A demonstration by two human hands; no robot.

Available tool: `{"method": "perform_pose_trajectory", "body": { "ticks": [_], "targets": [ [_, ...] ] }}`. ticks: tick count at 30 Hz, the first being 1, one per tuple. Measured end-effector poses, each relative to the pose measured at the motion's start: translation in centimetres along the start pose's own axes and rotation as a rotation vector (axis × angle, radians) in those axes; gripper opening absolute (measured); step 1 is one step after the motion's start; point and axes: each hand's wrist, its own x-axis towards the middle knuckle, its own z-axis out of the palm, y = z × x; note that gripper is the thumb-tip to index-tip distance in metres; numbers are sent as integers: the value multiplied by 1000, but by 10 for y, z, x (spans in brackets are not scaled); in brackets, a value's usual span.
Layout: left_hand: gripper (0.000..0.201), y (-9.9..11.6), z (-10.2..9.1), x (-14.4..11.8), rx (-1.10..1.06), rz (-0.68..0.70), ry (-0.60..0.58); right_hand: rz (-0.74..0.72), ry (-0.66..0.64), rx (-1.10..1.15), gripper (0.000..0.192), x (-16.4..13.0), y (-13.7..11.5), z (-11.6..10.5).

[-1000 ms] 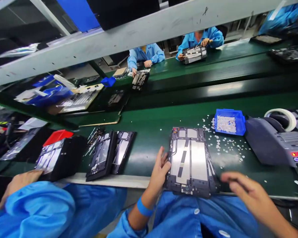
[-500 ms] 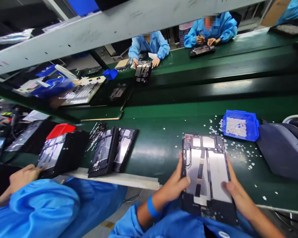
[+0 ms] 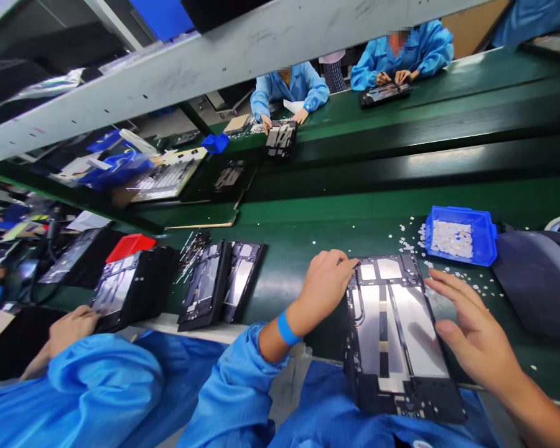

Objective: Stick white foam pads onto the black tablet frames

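At the near edge of the green worktop (image 3: 308, 236), the tablet frame (image 3: 396, 336) now lies flat, half over the lap; the left hand (image 3: 324, 286) has slid up to pinch its top-left corner, while the right hand (image 3: 471, 330) has let go and hovers spread-fingered beside the right edge, empty.

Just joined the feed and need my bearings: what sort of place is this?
Most likely an electronics assembly line: an opened tablet frame on a long green conveyor bench, workers in blue smocks opposite, and a blue parts bin.
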Motion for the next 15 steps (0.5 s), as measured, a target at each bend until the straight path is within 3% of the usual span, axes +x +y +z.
{"method": "perform_pose_trajectory", "body": {
  "ticks": [4, 10, 15],
  "targets": [
    [23, -3, 7, -9, -113, 11, 69, -62, -32, -41, 35, 30, -17, 10],
    [22, -10, 15, -9, -353, 91, 164, -59, -380, 54, 30, 108, -49, 46],
    [17, -10, 27, -12, -491, 42, 289, 84, -530, 157, 24, 131, -53, 65]
  ]
}}
